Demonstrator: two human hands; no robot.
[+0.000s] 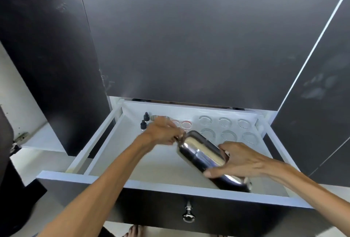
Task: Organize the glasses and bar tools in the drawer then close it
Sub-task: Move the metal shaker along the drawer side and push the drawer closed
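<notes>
Drawer [106, 178] holding six clear glasses [228, 135], two dropper bottles [143, 124]; no readable labels. Right hand [239, 160] gripping one steel shaker [206, 156]; left hand [162, 132] pinching its tip.

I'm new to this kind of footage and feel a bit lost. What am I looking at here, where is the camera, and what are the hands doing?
There is one picture, from a camera worn on a person's head, looking down at their bare arms. Below is an open white drawer with a dark front and a shiny metal knob. The right hand grips a polished steel cocktail shaker lying tilted over the drawer. The left hand is at the shaker's far end; the blur hides exactly how. At the back stand six clear ribbed glasses in two rows, and two small black-capped dropper bottles on the left.
</notes>
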